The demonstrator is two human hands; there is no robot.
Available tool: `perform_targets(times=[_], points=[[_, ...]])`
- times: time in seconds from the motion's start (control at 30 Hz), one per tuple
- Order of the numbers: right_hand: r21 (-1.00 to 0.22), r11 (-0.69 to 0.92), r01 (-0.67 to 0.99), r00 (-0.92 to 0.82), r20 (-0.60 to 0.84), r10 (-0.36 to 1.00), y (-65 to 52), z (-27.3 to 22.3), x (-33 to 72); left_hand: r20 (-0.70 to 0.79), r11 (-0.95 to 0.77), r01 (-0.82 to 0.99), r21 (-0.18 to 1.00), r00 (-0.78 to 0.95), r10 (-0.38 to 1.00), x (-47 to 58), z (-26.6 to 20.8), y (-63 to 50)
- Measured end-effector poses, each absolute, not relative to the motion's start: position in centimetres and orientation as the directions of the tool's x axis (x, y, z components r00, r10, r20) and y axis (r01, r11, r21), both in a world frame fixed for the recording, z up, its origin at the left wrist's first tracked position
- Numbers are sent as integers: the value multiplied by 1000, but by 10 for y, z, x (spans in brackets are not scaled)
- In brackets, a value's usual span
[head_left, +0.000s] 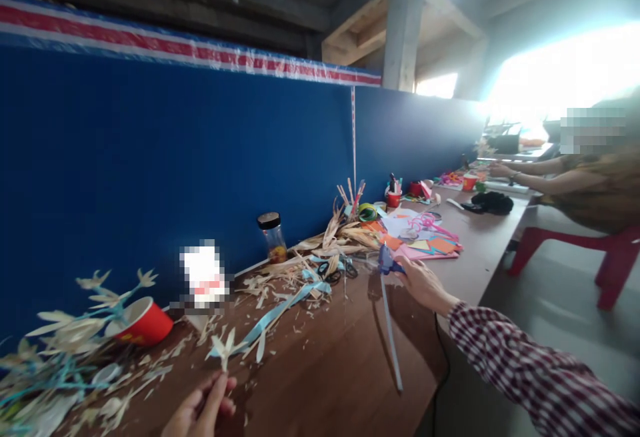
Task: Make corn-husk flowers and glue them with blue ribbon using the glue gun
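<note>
My left hand (203, 405), low in the view, pinches a small pale flower (226, 349) of dried husk petals between thumb and fingers. Farther right, my right hand (423, 282) is closed on a blue glue gun (387, 260) above the brown table. A long translucent glue stick (391, 337) extends from the gun toward the table's near edge. Black-handled scissors (336, 269) lie just left of the gun. A light blue strip (280, 310) runs across the table between my hands, among husk scraps.
At left, made husk flowers (70, 330) surround a tipped red paper cup (147, 322). A black-lidded jar (273, 237) stands by the blue partition (175, 157). Coloured paper (440, 245) lies beyond the gun. A cord (443, 357) hangs off the edge; another person sits far right.
</note>
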State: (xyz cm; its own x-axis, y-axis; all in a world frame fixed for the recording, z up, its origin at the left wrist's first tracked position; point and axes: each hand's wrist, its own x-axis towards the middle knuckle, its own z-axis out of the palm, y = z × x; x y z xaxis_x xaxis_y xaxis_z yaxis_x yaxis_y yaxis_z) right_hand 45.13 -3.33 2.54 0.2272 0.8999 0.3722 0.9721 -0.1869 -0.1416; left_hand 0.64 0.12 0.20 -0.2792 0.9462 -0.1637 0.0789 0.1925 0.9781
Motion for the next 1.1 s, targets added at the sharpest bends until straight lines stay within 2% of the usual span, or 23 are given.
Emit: perform_targets(times=[0.27, 0.43, 0.47, 0.53, 0.6, 0.67, 0.73, 0.83, 0.97, 1.1], points=[[-92, -233, 968, 251, 341, 906, -22, 20, 445, -93, 101, 14, 995, -284, 954, 10, 2, -4], [-67, -261, 963, 268, 357, 895, -29, 47, 409, -48, 52, 9, 999, -244, 969, 8, -6, -1], [-98, -194, 976, 216, 375, 901, -29, 54, 391, -48, 49, -1, 999, -224, 973, 7, -8, -1], [-220, 79, 972, 4, 356, 934, -30, 66, 344, -54, 48, -32, 998, -203, 978, 5, -10, 0], [-286, 311, 906, -226, 295, 928, -26, 70, 290, -63, 49, -72, 996, -208, 976, 5, -10, 0], [-326, 379, 866, -320, 222, 921, -16, 65, 240, -78, 52, -120, 991, -217, 973, 6, -8, -1], [-342, 359, 868, -314, 182, 932, -1, 54, 203, -77, 43, -150, 988, -230, 970, 6, -7, 0], [-349, 263, 900, -216, 168, 962, 23, 33, 174, -50, 9, -148, 989, -271, 961, 6, -6, 1], [-378, 200, 904, -142, 176, 974, 37, 15, 165, -17, -14, -117, 993, -262, 965, 4, -8, 1], [-458, 189, 869, -118, 178, 977, 37, 8, 167, 4, -25, -86, 996, -239, 971, 3, -7, -1]])
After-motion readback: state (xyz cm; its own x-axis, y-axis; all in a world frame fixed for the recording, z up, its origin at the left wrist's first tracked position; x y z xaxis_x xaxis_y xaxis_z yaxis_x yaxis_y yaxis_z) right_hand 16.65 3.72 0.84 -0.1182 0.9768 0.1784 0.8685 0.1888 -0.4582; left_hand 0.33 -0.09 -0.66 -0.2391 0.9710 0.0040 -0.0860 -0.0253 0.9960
